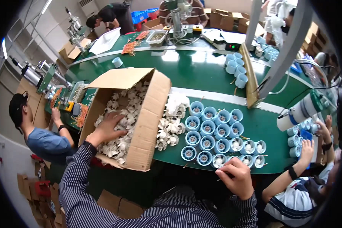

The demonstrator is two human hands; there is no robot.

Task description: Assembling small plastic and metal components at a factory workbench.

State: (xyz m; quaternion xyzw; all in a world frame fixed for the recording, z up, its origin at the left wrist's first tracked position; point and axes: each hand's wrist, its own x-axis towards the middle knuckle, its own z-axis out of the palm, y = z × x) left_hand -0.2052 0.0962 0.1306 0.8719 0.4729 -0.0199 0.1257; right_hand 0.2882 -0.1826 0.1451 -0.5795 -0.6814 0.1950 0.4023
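from the head view, then: we have the left hand [109,128] at half past eight, down in the box [150,125] among the white fans [135,98], thumb spread wide of the fingers, a loose open reach with the tips partly lost in the blades. we see no fan clearly gripped. over to half past four, and the right hand [237,175] is curled near the table [275,155] edge, thumb and forefinger drawn together close to the near row of cups [207,143]; we can't tell whether anything is pinched there.

our read of the step: picking fans from the box. the move now, we'd judge, calls for the left fingers to close on a single hub and lift it clear, because those blades look ready to snag.

and the fans themselves? small, off-white, curved blades around a hub, tumbled at every angle. they're heaped in the box at nine o'clock, with a second pile [167,131] just beside it, near the middle of our dial. towards four o'clock, several pale blue cups have round white parts inside, likely fans; the others show greyish insides.
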